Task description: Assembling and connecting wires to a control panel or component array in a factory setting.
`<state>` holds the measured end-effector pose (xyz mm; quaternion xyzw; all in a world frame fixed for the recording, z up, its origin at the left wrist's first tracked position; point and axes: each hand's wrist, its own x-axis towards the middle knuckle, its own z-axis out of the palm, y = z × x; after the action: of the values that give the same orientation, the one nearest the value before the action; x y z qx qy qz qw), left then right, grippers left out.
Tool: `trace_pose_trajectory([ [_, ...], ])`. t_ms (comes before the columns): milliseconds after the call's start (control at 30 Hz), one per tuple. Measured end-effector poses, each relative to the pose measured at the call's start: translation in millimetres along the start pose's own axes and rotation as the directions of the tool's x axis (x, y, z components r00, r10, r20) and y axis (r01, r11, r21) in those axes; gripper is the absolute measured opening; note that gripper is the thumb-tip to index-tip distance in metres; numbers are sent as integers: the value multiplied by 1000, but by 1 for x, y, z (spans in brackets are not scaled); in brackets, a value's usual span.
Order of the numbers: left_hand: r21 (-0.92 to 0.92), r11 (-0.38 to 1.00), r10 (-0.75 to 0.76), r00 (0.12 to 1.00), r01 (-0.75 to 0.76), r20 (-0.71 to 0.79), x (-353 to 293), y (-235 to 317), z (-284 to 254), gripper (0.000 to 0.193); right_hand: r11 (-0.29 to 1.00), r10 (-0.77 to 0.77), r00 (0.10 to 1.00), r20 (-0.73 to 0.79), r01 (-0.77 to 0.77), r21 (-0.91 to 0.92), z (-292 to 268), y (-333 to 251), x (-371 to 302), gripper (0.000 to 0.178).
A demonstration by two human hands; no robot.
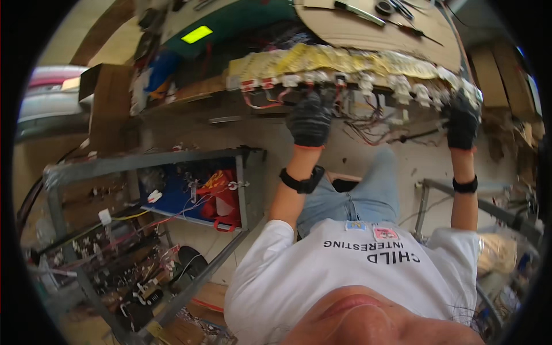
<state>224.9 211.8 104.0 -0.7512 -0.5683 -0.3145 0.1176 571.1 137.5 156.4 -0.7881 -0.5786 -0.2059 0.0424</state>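
A row of white plastic connectors [401,89] lines the bench's front edge, along a strip of yellow tape [322,59]. My left hand [310,119], in a dark glove, reaches up to the connectors left of the middle. Its fingers are curled in, and what they pinch is hidden. At the row's right end is my right hand [462,122], also gloved, with its fingers closed at the end of a black-sleeved wire harness [417,136]. Loose wires of the harness fan out below the row between both hands. Red and white wires [261,105] hang near the left end.
On the bench, a round cardboard sheet [339,26] carries a marker [359,14], a thin pointed tool [415,31] and a tape roll [384,7]. To my left stands a metal-framed rack [144,158] with a blue bin [167,198] and tangled wires. Cardboard boxes [491,75] stand at right.
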Motion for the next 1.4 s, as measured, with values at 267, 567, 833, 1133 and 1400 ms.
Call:
trace_pose_trajectory([
  [267, -356, 912, -175, 979, 202, 108, -18, -29, -48, 21, 943, 21, 990, 141, 28, -331, 4, 11, -3, 47],
  [567, -529, 703, -580, 814, 476, -38, -19, -75, -38, 16, 919, 66, 984, 164, 4, -394, 4, 11, 5, 37],
  [833, -732, 3, -666, 548, 681, 506, 5, -135, -30, 23, 939, 27, 992, 119, 15, -343, 0, 6, 4, 37],
  [1133, -653, 749, 119, 947, 112, 298, 117, -59, -62, 29, 988, -80, 997, -1, 79, -134, 13, 47, -5, 55],
  [1400, -65, 877, 420, 696, -475, 582, 259, 55, 92, 47, 698, -68, 996, 60, 4, 717, -100, -28, -109, 47],
])
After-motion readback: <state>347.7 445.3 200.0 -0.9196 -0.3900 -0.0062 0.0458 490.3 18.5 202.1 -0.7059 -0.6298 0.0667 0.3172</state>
